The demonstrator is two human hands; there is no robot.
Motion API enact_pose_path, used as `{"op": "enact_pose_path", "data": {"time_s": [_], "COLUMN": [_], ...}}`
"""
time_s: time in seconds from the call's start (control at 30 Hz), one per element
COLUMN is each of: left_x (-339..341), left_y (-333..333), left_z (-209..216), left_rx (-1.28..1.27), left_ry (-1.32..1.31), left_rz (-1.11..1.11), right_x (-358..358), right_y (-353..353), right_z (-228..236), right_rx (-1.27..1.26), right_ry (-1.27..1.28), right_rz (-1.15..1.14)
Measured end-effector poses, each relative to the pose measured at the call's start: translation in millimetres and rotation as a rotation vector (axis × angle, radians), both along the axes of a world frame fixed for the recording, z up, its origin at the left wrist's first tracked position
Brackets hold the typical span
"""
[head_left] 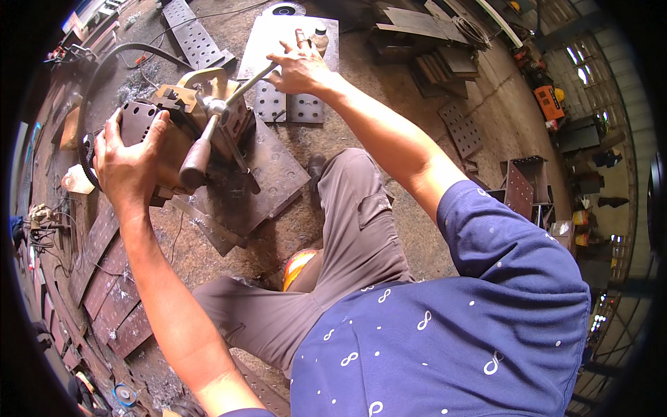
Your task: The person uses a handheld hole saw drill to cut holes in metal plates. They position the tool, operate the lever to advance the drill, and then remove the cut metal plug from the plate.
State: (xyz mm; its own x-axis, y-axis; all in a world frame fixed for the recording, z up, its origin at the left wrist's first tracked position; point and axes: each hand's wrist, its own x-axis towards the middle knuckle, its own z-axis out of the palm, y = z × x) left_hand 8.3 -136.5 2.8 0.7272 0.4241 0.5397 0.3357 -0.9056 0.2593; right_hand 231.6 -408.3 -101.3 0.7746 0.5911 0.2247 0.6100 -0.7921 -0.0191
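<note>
A bulky metal machine, looking like a magnetic drill, stands on a dark steel plate in front of me at the left. My left hand is closed around its dark housing with round holes, thumb on one side and fingers on the other. From the machine's hub, a metal lever runs up to my right hand. That hand lies over the lever's far end, lever between thumb and fingers. A second spoke ends in a brown grip, touched by neither hand. Close to my right fingers stands a small bottle.
A black hose curves around the machine's left. Perforated plates lie beyond it, near a brightly lit sheet. Stacked steel pieces sit at far right, with a welded frame nearer. Metal shavings and flat bars lie at left.
</note>
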Motion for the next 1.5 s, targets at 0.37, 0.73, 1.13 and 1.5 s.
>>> {"op": "enact_pose_path", "data": {"time_s": [0.37, 0.73, 1.13, 1.5], "left_x": [1.5, -0.7, 0.5, 0.7], "left_y": [-2.4, 3.0, -1.6, -2.5], "left_z": [2.4, 0.2, 2.4, 2.7], "left_rx": [0.019, 0.042, 0.054, 0.049], "left_ry": [-0.019, -0.033, -0.058, -0.041], "left_rz": [-0.052, -0.091, -0.105, -0.097], "right_x": [-13.1, -32.7, -37.3, -44.5], "right_y": [29.8, 66.9, 78.5, 80.9], "right_z": [-19.8, -25.4, -29.4, -30.1], "right_rx": [0.551, 1.324, 1.504, 1.555], "right_ry": [0.145, 0.730, 1.368, 1.465], "right_rz": [-0.370, -0.587, -0.511, -0.455]}}
